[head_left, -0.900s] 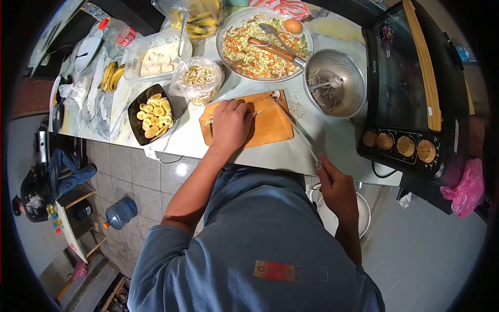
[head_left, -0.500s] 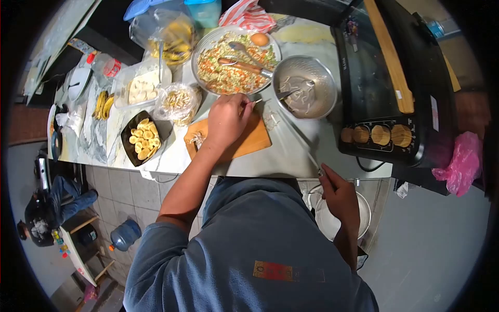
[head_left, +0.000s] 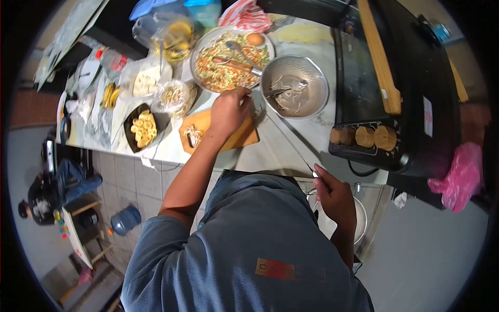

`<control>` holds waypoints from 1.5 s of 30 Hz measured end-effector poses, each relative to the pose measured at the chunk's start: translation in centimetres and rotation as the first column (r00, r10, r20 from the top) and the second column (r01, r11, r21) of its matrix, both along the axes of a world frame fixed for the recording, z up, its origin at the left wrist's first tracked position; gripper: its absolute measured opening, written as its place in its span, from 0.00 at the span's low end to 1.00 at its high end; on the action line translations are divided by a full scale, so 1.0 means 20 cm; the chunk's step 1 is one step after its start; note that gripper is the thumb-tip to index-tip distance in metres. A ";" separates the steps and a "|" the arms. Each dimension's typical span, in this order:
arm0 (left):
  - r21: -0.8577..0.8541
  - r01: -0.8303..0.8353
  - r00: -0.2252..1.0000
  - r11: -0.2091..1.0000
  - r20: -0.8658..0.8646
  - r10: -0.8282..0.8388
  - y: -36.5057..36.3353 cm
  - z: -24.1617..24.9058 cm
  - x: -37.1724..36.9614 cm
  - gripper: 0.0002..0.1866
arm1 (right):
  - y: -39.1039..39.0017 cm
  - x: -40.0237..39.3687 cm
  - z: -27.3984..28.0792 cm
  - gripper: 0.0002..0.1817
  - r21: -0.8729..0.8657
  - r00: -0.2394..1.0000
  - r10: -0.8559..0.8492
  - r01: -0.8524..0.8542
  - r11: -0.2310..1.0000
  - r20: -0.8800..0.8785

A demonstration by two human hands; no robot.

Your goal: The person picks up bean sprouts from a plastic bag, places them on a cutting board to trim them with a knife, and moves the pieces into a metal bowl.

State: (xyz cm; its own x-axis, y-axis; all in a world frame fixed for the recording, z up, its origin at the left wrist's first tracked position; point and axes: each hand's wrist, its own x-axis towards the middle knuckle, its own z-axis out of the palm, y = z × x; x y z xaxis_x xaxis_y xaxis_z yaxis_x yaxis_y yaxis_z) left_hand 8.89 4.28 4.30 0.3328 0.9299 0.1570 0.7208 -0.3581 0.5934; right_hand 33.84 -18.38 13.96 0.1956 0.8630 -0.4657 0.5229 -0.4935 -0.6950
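Note:
My left hand (head_left: 228, 110) is closed in a pinch above the wooden cutting board (head_left: 244, 136); what its fingers hold is too small to make out. Several pale strands, like bean sprouts (head_left: 193, 134), lie on the board's left part. My right hand (head_left: 335, 196) grips the handle of a long, thin-bladed knife (head_left: 293, 145), whose blade points up and left toward the board. Beyond the board a metal bowl (head_left: 317, 93) holds pale strands and a utensil. Next to it, a large plate (head_left: 194, 67) bears chopped vegetables, an egg (head_left: 255, 39) and wooden-handled utensils.
Left of the board are a dark dish of banana slices (head_left: 144, 129), a bag of sprouts (head_left: 175, 98) and a plastic container (head_left: 125, 86). A black oven (head_left: 364, 86) stands at the right. A person (head_left: 44, 200) sits at far left.
The view has shifted slightly. My left hand stays pinched near the board's far edge. The knife in my right hand has swung its tip leftward, toward the left hand.

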 end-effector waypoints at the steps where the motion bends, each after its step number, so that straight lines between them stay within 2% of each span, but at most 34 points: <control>1: -0.015 -0.055 0.998 0.998 -0.005 0.055 -0.02 -0.02 -0.06 0.12 | 0.03 0.01 0.00 0.21 -0.006 0.999 0.033 -0.033 0.999 -0.009; 5: -0.080 -0.287 0.957 0.955 -0.056 0.283 -0.17 0.01 -0.27 0.11 | 0.13 0.04 -0.04 0.20 -0.022 0.986 0.154 -0.155 0.988 -0.062; 8: -0.080 -0.394 0.917 0.916 -0.096 0.386 -0.28 -0.04 -0.45 0.11 | 0.19 0.03 -0.09 0.20 0.004 0.972 0.204 -0.205 0.979 -0.119; 10: -0.079 -0.439 0.896 0.895 -0.121 0.428 -0.32 -0.04 -0.54 0.11 | 0.25 0.01 -0.10 0.20 0.071 0.956 0.278 -0.272 0.960 -0.088; 11: -0.084 -0.485 0.870 0.870 -0.144 0.471 -0.34 -0.05 -0.57 0.11 | 0.28 -0.01 -0.06 0.20 -0.016 0.962 0.247 -0.251 0.968 -0.118; 12: -0.088 -0.529 0.843 0.844 -0.165 0.511 -0.35 -0.05 -0.60 0.11 | 0.29 -0.03 -0.05 0.20 -0.015 0.960 0.257 -0.260 0.966 -0.111; 13: -0.013 -0.518 0.848 0.855 -0.141 0.512 -0.36 -0.10 -0.63 0.11 | 0.31 -0.04 -0.04 0.21 -0.007 0.961 0.250 -0.253 0.967 -0.116; 17: -0.026 -0.525 0.846 0.851 -0.122 0.519 -0.37 -0.14 -0.68 0.12 | 0.34 -0.07 -0.02 0.22 -0.018 0.962 0.254 -0.257 0.966 -0.097; 22: -0.134 -0.478 0.875 0.868 -0.161 0.457 -0.35 -0.14 -0.72 0.15 | 0.38 -0.11 -0.03 0.22 -0.025 0.952 0.298 -0.300 0.954 -0.068; 26: -0.078 -0.459 0.885 0.885 -0.128 0.448 -0.34 -0.18 -0.73 0.13 | 0.37 -0.14 -0.03 0.23 0.028 0.947 0.308 -0.307 0.951 -0.091; 30: -0.073 -0.455 0.888 0.888 -0.116 0.445 -0.35 -0.21 -0.75 0.11 | 0.36 -0.16 -0.03 0.23 -0.009 0.945 0.322 -0.324 0.946 -0.061; 33: -0.075 -0.423 0.904 0.903 -0.102 0.415 -0.35 -0.20 -0.76 0.08 | 0.35 -0.17 -0.03 0.23 0.030 0.949 0.302 -0.300 0.953 -0.093; 39: 0.018 -0.408 0.909 0.913 -0.092 0.407 -0.34 -0.21 -0.80 0.06 | 0.36 -0.19 -0.05 0.23 -0.004 0.955 0.283 -0.284 0.959 -0.088; 42: 0.030 -0.413 0.911 0.910 -0.011 0.413 -0.34 -0.16 -0.80 0.06 | 0.36 -0.20 -0.04 0.23 -0.011 0.955 0.277 -0.280 0.960 -0.105; 44: -0.175 -0.455 0.879 0.873 0.070 0.472 -0.35 -0.12 -0.79 0.08 | 0.36 -0.20 -0.04 0.23 -0.010 0.953 0.287 -0.290 0.957 -0.100; 45: -0.175 -0.452 0.881 0.875 0.067 0.469 -0.35 -0.11 -0.78 0.08 | 0.36 -0.20 -0.05 0.23 -0.010 0.953 0.284 -0.286 0.958 -0.103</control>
State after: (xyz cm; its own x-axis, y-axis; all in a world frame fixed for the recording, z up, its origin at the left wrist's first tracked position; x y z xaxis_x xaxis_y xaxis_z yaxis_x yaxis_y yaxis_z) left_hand -6.71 -2.64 2.01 -0.1498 0.9886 0.0144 0.7132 0.0979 0.6941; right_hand 29.85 -11.23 13.01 -0.1052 0.8643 -0.4919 0.5736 -0.3513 -0.7400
